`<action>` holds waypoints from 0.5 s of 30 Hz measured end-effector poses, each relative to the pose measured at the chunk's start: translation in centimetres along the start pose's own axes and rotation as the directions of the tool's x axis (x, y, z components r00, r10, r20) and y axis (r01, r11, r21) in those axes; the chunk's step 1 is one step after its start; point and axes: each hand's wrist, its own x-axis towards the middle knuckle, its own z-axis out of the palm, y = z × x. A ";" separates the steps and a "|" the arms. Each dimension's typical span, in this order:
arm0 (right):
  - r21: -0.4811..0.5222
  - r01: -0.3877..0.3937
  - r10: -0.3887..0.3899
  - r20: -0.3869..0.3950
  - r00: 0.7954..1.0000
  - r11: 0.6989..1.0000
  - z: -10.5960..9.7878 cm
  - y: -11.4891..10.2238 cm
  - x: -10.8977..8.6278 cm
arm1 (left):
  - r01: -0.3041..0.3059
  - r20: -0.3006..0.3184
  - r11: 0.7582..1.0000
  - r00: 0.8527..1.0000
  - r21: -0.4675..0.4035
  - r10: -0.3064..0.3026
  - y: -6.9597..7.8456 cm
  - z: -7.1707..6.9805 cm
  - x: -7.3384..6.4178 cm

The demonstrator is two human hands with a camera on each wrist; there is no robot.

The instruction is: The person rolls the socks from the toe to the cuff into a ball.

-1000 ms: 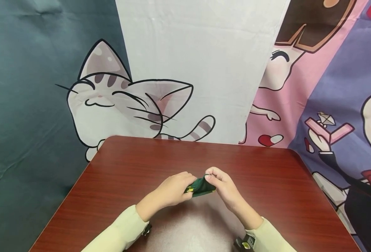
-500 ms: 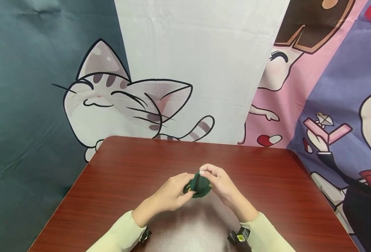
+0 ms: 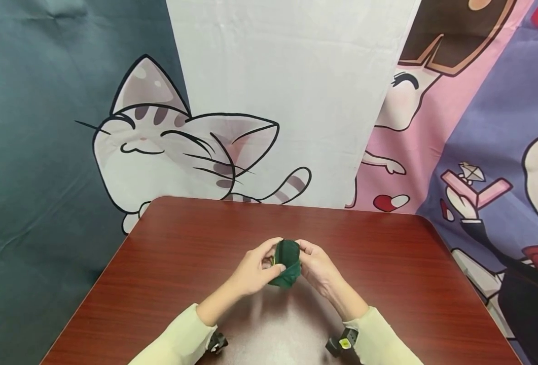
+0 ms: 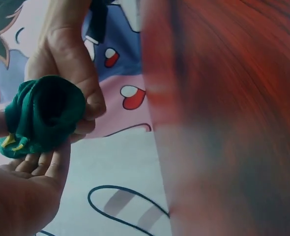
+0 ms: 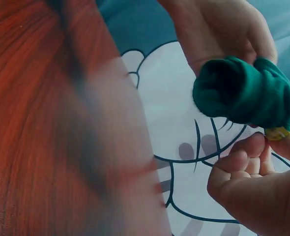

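A small green cloth pouch [image 3: 289,275] with yellow marks is held up between both hands over the table. Its round mouth gapes toward the head camera, showing a dark inside. From the left, my left hand [image 3: 250,271] pinches the pouch, thumb on the near wall at the mouth and fingers behind. My right hand [image 3: 320,267] grips the opposite edge with bent fingertips, its thumb partly hidden. In the left wrist view the cloth of the pouch [image 4: 61,129] looks bunched into folds. The right wrist view shows a yellow patch [image 5: 277,132] beside the right fingertips.
The reddish-brown wooden table [image 3: 195,228] spreads beneath both hands. Behind its far edge hangs a printed cloth backdrop [image 3: 273,76] with a cartoon cat. Dark camera units [image 3: 342,342] sit at the wrists, below pale sleeves [image 3: 173,337].
The pouch has gone from flattened and folded to upright with a round mouth. My left fingers have moved up behind it; my right hand has shifted slightly left and lower on its edge.
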 end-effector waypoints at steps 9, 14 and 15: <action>-0.443 0.319 -0.391 -0.080 0.917 0.838 -0.7 0.8 -0.4 | 0.155 0.085 0.944 0.987 -0.292 -0.135 -1.2 -1.3 0.5; -0.622 0.653 -0.706 0.216 0.674 0.433 -1.4 0.7 -0.8 | 0.204 0.106 0.925 0.978 -0.321 -0.179 -1.2 -1.9 0.4; -0.627 0.679 -0.721 0.257 0.644 0.383 -1.4 0.7 -0.8 | 0.208 0.110 0.922 0.977 -0.326 -0.182 -1.1 -1.9 0.4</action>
